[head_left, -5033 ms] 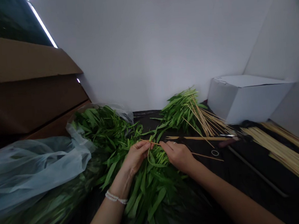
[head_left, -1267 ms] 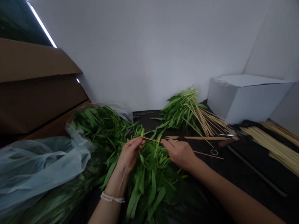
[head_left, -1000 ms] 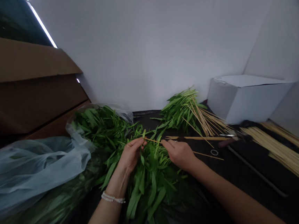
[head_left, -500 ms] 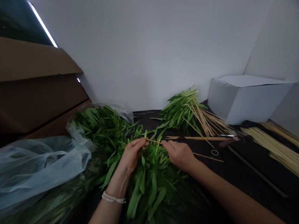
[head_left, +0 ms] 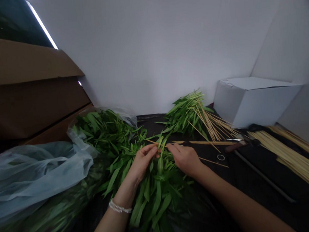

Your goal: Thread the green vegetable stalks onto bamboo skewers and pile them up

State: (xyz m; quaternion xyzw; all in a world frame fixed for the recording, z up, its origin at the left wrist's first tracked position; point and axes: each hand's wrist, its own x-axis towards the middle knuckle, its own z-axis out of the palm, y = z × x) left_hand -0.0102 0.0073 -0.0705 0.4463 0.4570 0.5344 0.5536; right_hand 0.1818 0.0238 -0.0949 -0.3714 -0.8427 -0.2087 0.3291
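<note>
"Two hands, both nearly closed: what do we have in them?"

"Our left hand (head_left: 143, 161) pinches a leafy green stem (head_left: 161, 143) between thumb and fingertips, right where it crosses a thin wooden stick (head_left: 150, 141). Our right hand (head_left: 186, 159) is curled round the stick's other side, knuckles up; its fingertips are hidden from us."

"And where does that crossing lie?"

"Between our hands, above a heap of leafy cuttings (head_left: 164, 203) that spreads toward the near edge of the black covering (head_left: 150, 126). Toward the far edge lies a bunch of stems and sticks (head_left: 185, 110)."

"How should we do this well?"

"We seem to be fixing stem to stick, so let's steady the stick with the right, pinch close to the crossing, and press lightly, lest we bruise the stem. Mind the bare tip poking past our left fingers."

"How does the stem look?"

"Pale yellow-green and limp, its narrow leaves darker below. Whether it's pierced or wound, we can't tell."
</note>
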